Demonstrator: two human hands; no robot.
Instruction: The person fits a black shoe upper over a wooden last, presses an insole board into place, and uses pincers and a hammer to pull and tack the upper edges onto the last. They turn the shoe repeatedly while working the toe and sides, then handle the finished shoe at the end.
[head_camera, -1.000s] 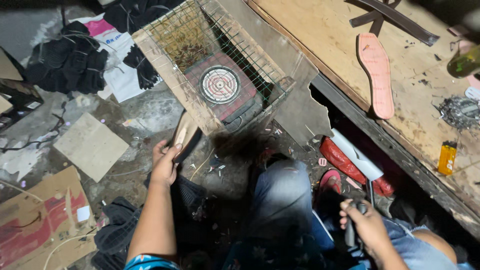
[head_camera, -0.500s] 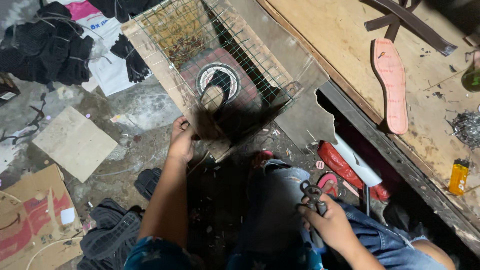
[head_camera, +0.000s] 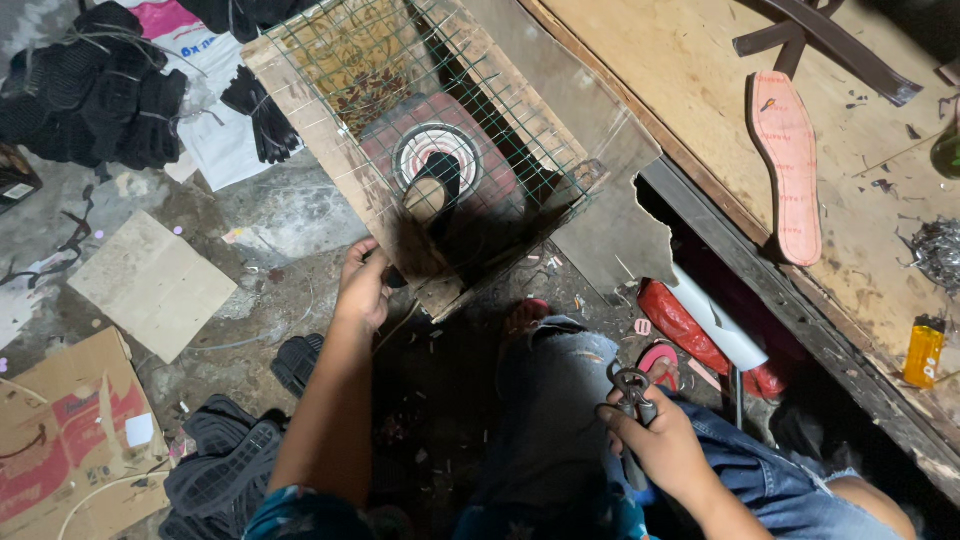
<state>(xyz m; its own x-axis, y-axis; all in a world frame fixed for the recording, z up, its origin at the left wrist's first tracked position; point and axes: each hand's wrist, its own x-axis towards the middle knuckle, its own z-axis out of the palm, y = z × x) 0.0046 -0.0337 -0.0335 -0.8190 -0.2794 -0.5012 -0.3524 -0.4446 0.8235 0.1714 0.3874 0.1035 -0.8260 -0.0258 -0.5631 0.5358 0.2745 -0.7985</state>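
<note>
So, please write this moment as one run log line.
left hand: holds handle reaching into wire-mesh wooden box | right hand: holds dark metal pincers over knee | pink shoe insole: on workbench

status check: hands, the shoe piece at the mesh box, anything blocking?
Left hand holds shoe piece inside the wire-mesh box, over round heater. Right hand grips pincers at knee. Nothing blocking.
</note>
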